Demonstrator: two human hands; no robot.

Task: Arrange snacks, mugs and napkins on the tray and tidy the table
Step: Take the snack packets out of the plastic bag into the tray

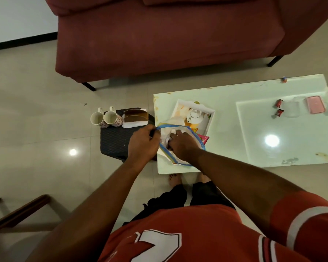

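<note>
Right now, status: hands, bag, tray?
Left hand pinches zip bag rim, mouth open over tray. Right hand inside bag, grip hidden. Mugs and napkin holder off-tray on stool. Teapot on tray.

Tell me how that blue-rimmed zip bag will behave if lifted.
Probably floppy: the zip bag has a blue rim, pinched by the left hand, bending loosely around the right hand. Likely light: thin clear plastic.
</note>
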